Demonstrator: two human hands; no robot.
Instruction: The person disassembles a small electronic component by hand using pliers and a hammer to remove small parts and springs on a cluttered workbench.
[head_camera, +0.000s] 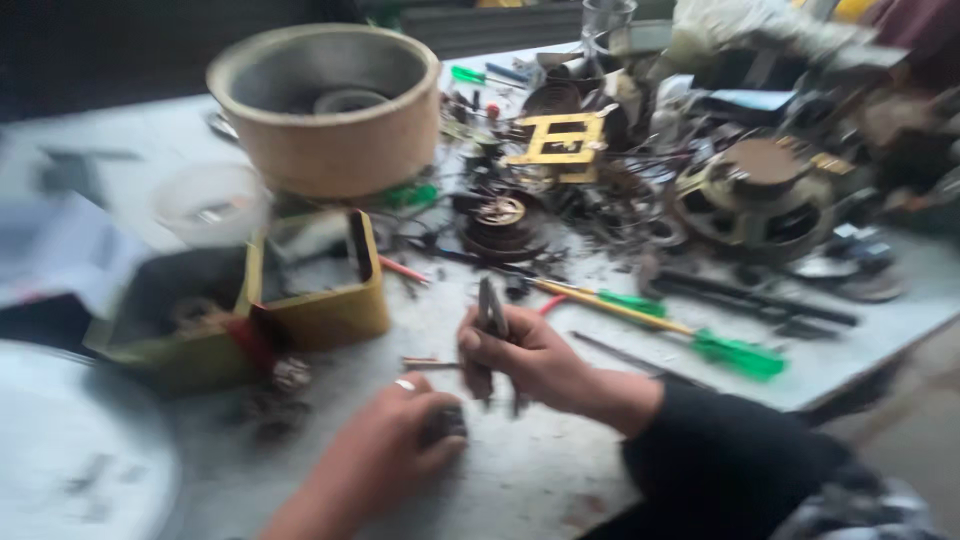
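My right hand (535, 358) grips a pair of dark pliers (490, 318) with the jaws pointing up, over the pale worktable (520, 470). My left hand (395, 440), with a ring on one finger, closes around a small dark part (448, 424) that rests on the table just below the pliers' handles. A thin rod (425, 363) lies between the two hands. The frame is blurred, so fine detail of the small part is lost.
Two green-handled screwdrivers (740, 354) lie right of my hands. An open yellow box (320, 275) sits to the left, a large round tan drum (330, 105) behind it. Dark motor parts, coils and a brass frame (560, 145) crowd the back. A round metal plate (70, 450) lies at left.
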